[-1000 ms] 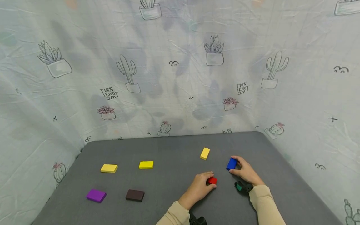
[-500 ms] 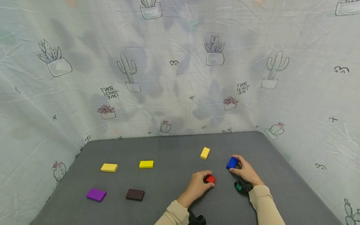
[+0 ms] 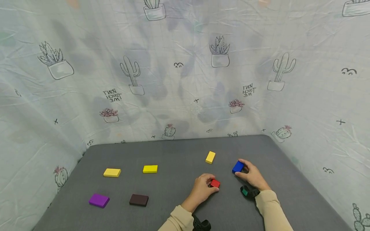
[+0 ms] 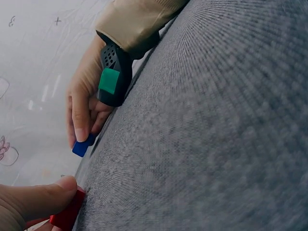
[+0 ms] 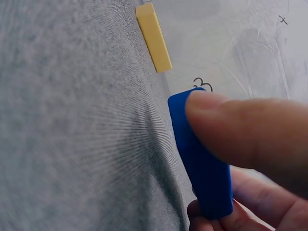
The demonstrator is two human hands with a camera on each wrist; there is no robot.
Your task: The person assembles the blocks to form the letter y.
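In the head view my left hand [image 3: 200, 190] pinches a small red block [image 3: 215, 183] between thumb and fingers, right of the table's middle. The left wrist view has the same red block [image 4: 68, 211] under the thumb, close to the cloth. Further right, my right hand [image 3: 253, 177] holds a blue rectangular block [image 3: 238, 167] by its ends. Seen from the right wrist, the thumb lies on the near end of the blue block [image 5: 199, 154], with fingers curled at its other end. A yellow block [image 3: 210, 157] lies just beyond both hands.
On the grey cloth-covered table [image 3: 173, 211], a pale yellow block [image 3: 112, 173] and a brighter yellow block [image 3: 150, 169] lie at left. Nearer are a purple block [image 3: 99, 200] and a dark brown block [image 3: 138, 200]. A cactus-print curtain [image 3: 185, 80] surrounds the table's back and sides.
My left hand has shifted slightly left and away from me with the red block, more of which now shows. My right hand and the blue block have barely moved.
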